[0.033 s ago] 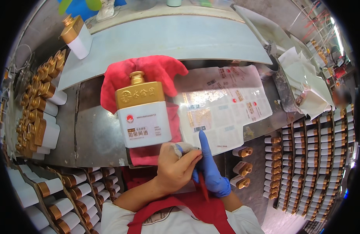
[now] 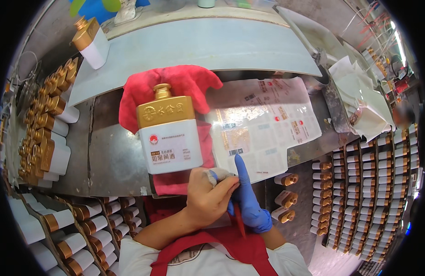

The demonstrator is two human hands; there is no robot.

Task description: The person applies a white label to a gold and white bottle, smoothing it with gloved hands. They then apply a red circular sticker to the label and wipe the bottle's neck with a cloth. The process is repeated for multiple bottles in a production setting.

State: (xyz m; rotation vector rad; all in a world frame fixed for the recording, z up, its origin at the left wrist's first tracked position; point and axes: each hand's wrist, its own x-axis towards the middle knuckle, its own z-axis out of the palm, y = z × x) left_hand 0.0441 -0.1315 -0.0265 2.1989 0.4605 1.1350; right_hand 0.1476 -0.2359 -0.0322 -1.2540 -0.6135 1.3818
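My left hand point(image 2: 207, 195) is bare except for a whitish wrap on a finger. Its thumb and fingertips pinch together against my right hand point(image 2: 250, 202), and a tiny dark bit shows at the tips. A blue glove covers my right hand; its index finger points straight ahead, while the other fingers are curled and mostly hidden. A thin red piece point(image 2: 239, 221) sticks out below that hand. Beyond my hands a white bottle with a gold shoulder point(image 2: 171, 142) lies on a red cloth point(image 2: 134, 101). Beside it are printed transfer sheets point(image 2: 267, 124), near my index fingertip.
Several white-and-gold bottles point(image 2: 49, 142) crowd the left of the table, and one bottle point(image 2: 90, 43) stands at the back left. Racked bottles point(image 2: 357, 184) fill the right; more point(image 2: 90, 230) are at lower left. A pale board point(image 2: 198, 46) spans the back. Crumpled white paper point(image 2: 359, 96) sits at right.
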